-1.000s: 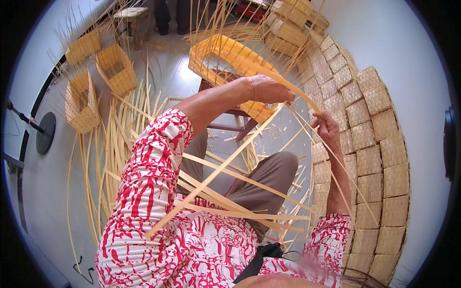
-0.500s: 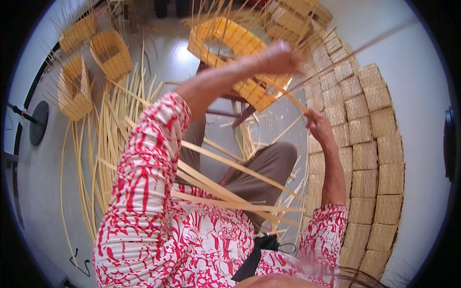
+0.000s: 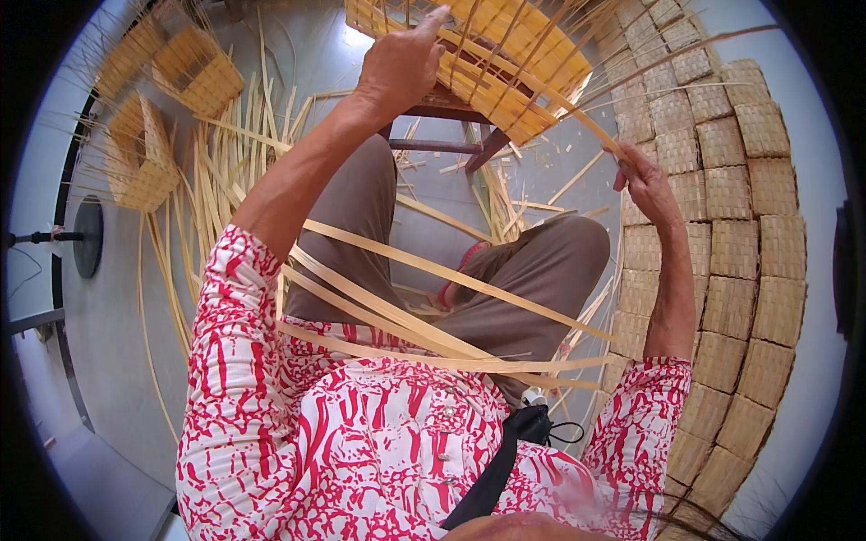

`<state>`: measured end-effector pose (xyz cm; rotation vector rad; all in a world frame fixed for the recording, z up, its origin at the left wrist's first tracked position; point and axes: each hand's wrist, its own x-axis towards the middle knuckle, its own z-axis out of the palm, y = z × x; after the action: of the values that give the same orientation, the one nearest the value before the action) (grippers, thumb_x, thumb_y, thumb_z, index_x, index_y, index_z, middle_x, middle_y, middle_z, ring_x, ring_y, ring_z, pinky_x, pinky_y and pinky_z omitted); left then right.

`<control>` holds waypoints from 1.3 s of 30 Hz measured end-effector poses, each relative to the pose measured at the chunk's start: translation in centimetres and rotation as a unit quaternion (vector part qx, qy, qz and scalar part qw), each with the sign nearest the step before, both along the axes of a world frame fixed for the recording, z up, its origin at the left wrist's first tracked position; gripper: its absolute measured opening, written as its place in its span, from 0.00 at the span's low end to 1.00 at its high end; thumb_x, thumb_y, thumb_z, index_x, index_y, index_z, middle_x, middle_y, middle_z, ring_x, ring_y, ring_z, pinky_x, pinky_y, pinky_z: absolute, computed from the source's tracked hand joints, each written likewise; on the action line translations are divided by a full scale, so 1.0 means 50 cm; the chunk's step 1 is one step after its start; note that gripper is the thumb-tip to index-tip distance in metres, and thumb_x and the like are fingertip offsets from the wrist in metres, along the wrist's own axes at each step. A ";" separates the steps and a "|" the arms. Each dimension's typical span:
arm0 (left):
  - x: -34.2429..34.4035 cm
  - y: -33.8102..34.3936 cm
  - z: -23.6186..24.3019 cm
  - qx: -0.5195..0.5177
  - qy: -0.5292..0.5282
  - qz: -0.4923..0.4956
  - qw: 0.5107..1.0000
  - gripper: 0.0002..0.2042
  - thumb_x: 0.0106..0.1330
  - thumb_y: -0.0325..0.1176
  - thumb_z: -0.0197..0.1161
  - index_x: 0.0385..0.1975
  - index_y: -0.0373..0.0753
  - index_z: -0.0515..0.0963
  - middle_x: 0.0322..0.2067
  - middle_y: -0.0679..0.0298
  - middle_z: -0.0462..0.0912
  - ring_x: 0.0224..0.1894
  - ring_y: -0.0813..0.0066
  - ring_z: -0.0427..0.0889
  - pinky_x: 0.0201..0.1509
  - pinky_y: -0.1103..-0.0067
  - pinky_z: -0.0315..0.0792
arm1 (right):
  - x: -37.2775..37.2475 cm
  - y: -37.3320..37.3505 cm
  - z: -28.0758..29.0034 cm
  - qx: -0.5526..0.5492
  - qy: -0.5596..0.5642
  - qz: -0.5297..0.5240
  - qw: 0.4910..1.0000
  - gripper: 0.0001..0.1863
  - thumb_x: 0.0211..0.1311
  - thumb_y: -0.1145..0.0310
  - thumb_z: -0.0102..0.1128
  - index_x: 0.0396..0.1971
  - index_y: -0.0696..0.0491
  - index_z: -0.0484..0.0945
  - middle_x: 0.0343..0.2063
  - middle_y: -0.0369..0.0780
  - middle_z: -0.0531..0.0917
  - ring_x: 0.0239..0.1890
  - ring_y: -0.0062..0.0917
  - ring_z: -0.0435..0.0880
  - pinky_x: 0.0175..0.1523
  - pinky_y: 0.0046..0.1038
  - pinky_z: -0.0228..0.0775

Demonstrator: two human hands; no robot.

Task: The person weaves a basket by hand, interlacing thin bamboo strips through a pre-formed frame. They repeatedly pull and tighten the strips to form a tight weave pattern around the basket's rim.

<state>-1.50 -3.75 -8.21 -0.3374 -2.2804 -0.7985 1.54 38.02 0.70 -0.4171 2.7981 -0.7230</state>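
A yellow woven basket (image 3: 505,113) with upright thin stakes sits on a dark wooden stool (image 3: 433,145) before my knees. At its near left side is my left hand (image 3: 401,68), fingers mostly curled and one stretched toward the stakes; what they grip is hidden. Farther right, my right hand (image 3: 648,185) pinches the end of a flat pale strip (image 3: 591,126), which runs along the basket's near wall among the stakes. Several loose strips (image 3: 451,279) lie across my lap.
Three unfinished baskets (image 3: 197,77) with stakes stand at the far left. Beside them, many long strips (image 3: 212,171) spread over the floor. Rows of stacked woven pieces (image 3: 731,234) line the right wall. A round black stand base (image 3: 88,236) is at the left.
My left hand has moved left from above the basket's right part to its near left side. My right hand keeps its pinch on the strip. The view has shifted, with the basket now higher.
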 end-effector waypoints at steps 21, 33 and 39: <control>-0.014 0.022 0.120 -0.201 0.028 -0.076 0.976 0.07 0.58 0.24 0.58 0.30 0.42 0.82 0.32 0.60 0.83 0.35 0.55 0.85 0.37 0.68 0.80 | -0.003 -0.042 -0.027 0.035 0.090 0.088 0.991 0.13 0.75 0.64 0.54 0.54 0.49 0.78 0.30 0.38 0.85 0.32 0.23 0.83 0.40 0.29 0.75; 0.007 -0.029 0.131 0.028 0.268 -0.024 0.963 0.13 0.67 0.34 0.69 0.49 0.42 0.82 0.27 0.60 0.87 0.25 0.71 0.87 0.30 0.75 0.80 | -0.019 -0.128 -0.058 -0.024 0.195 0.034 0.980 0.11 0.71 0.66 0.56 0.47 0.52 0.81 0.20 0.45 0.81 0.23 0.28 0.84 0.31 0.34 0.72; 0.014 0.017 0.041 0.067 -0.052 -0.099 0.991 0.14 0.71 0.34 0.62 0.54 0.44 0.82 0.27 0.60 0.87 0.26 0.76 0.88 0.28 0.79 0.78 | -0.018 -0.128 -0.035 -0.039 0.061 -0.033 0.997 0.13 0.70 0.69 0.55 0.51 0.48 0.80 0.23 0.48 0.81 0.23 0.34 0.82 0.32 0.35 0.71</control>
<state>-0.79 -2.89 -6.16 -0.4758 -2.2991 -1.0881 0.63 31.63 -1.07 -0.3982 2.9173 -0.8504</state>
